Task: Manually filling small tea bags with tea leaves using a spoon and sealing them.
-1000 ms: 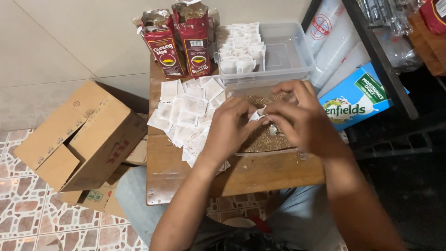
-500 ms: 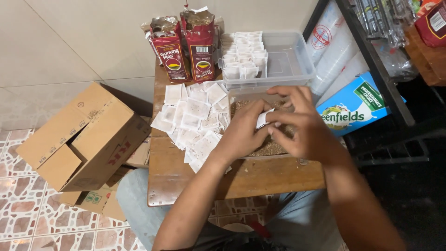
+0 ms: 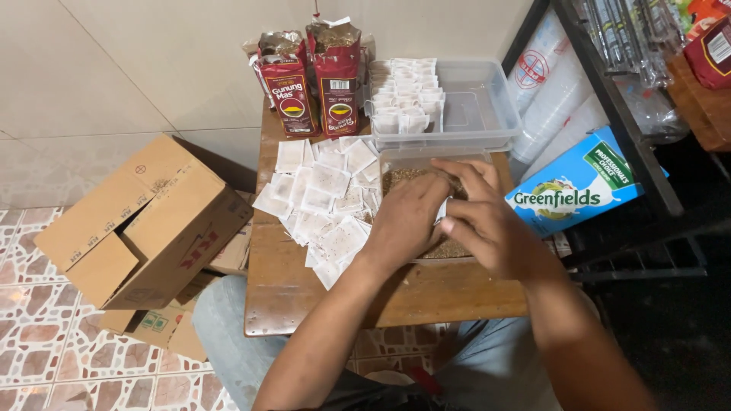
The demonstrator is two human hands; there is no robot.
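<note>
My left hand and my right hand are close together over a clear tray of loose brown tea on a small wooden table. Both hands pinch a small white paper sachet between them; most of it is hidden by my fingers. A heap of several empty white sachets lies on the table just left of my hands. Behind the tray, a clear plastic box holds rows of white sachets.
Two opened red tea packs stand at the table's back left. A cardboard box sits on the tiled floor to the left. A blue and green carton, stacked plastic cups and a dark metal rack are on the right.
My hands have stayed over the tea tray, working the sachet between the fingers. The view has shifted slightly, so the table sits a little lower in frame.
</note>
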